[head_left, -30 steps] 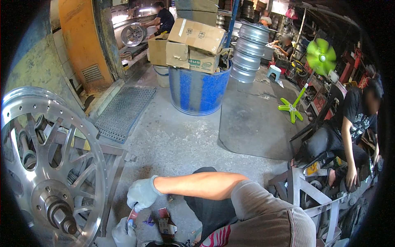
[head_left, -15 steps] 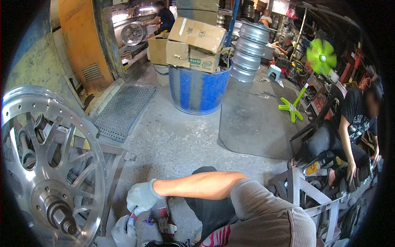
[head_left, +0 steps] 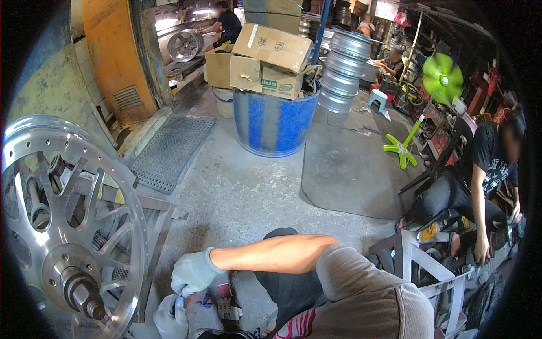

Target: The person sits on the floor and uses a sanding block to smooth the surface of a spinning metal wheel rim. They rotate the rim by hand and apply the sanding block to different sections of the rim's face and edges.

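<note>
My right forearm reaches across to the left, and my right hand (head_left: 193,274), in a grey work glove, is closed in a pinch. Just below it is my left hand (head_left: 170,320), also gloved, with its fingers closed. Between the fingertips of both hands sits a small thing with a bit of blue (head_left: 180,300), mostly covered by the gloves. Its kind does not show. Close beside the hands, on the left, stands a large silver wheel rim (head_left: 121,226) mounted on a threaded shaft (head_left: 90,308).
Small boxes (head_left: 228,308) lie on the floor right of my hands. A blue drum (head_left: 275,127) bears cardboard boxes (head_left: 271,48), with stacked rims (head_left: 341,70) beside it. A green fan (head_left: 401,148) stands to the right. A person (head_left: 491,169) sits at a metal frame (head_left: 420,265).
My right hand has shifted slightly left and down, bringing its fingertips closer to my left hand. Less of the small thing between them shows. The seated person's hand at the right is lower.
</note>
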Available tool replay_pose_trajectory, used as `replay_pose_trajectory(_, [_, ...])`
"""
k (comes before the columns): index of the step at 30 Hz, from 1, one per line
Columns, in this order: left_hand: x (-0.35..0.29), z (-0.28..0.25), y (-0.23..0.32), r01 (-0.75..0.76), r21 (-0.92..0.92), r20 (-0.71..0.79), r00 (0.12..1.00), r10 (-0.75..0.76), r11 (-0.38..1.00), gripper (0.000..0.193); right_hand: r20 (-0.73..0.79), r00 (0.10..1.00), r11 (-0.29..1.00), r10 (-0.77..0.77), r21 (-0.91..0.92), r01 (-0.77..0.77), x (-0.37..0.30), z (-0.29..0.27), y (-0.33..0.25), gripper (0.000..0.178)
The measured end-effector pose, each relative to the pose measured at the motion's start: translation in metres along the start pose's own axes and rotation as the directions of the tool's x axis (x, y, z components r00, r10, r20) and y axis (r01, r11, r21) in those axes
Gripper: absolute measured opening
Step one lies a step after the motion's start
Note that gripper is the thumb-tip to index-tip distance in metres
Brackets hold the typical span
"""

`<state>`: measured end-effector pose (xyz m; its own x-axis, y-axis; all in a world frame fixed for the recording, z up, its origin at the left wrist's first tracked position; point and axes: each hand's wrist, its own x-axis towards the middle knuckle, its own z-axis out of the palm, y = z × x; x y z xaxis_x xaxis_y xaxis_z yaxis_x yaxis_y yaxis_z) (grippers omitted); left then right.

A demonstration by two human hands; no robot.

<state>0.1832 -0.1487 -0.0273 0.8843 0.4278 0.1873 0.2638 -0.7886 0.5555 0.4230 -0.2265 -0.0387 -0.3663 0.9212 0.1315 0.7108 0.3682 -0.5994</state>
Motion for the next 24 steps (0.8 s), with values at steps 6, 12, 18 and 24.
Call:
replay_pose_trajectory(6, [0.008,-0.020,0.031,0.238,-0.286,-0.018,0.967,-0.253,0.928,0.029,-0.105,0.994,0.975,0.021,0.222,0.002,-0.004,-0.015,-0.002,0.027])
replay_pose_trajectory(12, [-0.002,-0.002,-0.005,0.037,-0.255,-0.092,0.994,-0.062,0.966,0.040,-0.374,0.927,0.898,0.039,0.421,0.132,0.007,-0.008,-0.007,0.025])
replay_pose_trajectory(18, [-0.006,-0.014,0.013,0.320,-0.204,0.008,0.946,-0.325,0.925,0.045,-0.207,0.967,0.750,0.146,0.661,0.028,0.004,-0.022,-0.036,0.022])
replay_pose_trajectory(24, [-0.004,-0.010,0.005,0.312,-0.152,0.104,0.949,-0.299,0.938,0.039,-0.438,0.898,0.865,0.037,0.465,0.190,0.003,-0.014,-0.026,0.024])
